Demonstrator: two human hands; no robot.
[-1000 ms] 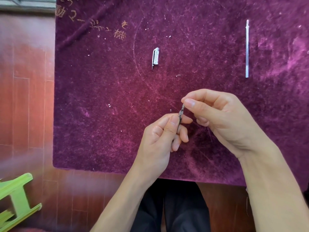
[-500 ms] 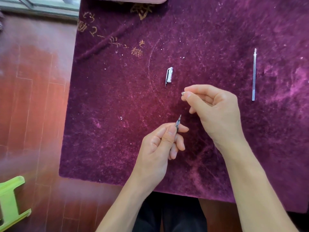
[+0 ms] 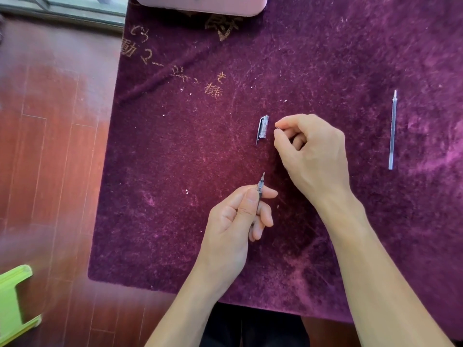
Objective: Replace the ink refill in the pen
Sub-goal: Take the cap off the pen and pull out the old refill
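My left hand (image 3: 233, 221) grips the pen (image 3: 260, 186) upright between thumb and fingers. Only the pen's thin pointed front end shows above the fingers; the barrel is hidden in the fist. Further up the cloth, my right hand (image 3: 313, 151) pinches a tiny piece (image 3: 276, 127) between thumb and forefinger. It is too small to make out clearly. The clear pen cap (image 3: 262, 127) lies just left of those fingertips, apart from them. A long thin clear refill (image 3: 392, 131) lies alone at the right, pointing away from me.
Everything lies on a purple velvet cloth (image 3: 175, 196) with gold characters. A pink object (image 3: 200, 6) sits at the cloth's far edge. Red wooden floor lies to the left, with a green stool (image 3: 15, 301) at the lower left.
My right hand has come off the pen's front end and moved up the cloth to beside the cap, still pinched shut. My left hand kept hold of the pen.
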